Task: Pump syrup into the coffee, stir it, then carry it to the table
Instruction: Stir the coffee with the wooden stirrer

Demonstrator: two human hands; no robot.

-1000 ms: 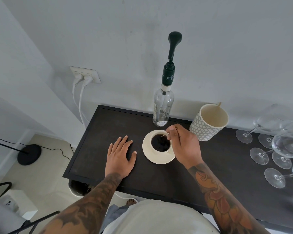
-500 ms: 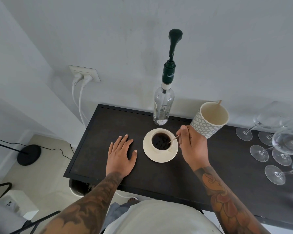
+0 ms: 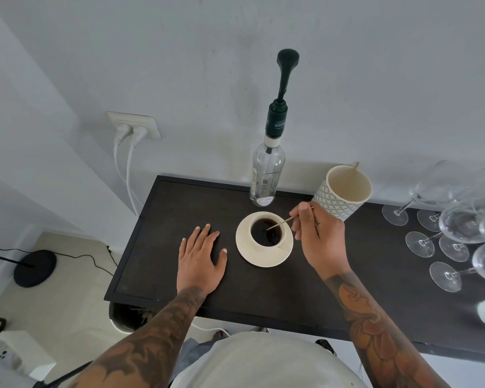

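The right hand (image 3: 321,236) pinches a thin wooden stick (image 3: 280,223) dipped in the small cream coffee cup (image 3: 266,232); at nine o'clock, the left hand (image 3: 200,260) lies flat and open, holding nothing.

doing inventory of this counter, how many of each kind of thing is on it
syrup bottle: 1
coffee cup: 1
saucer: 1
patterned cup: 1
stir sticks: 2, one in the right hand, one in the patterned cup
wine glasses: 5 bases in view
total: 11

Cream cup (image 3: 266,233) w/ black coffee (image 3: 266,232), green pump (image 3: 283,88), lattice-pattern tumbler (image 3: 339,203).
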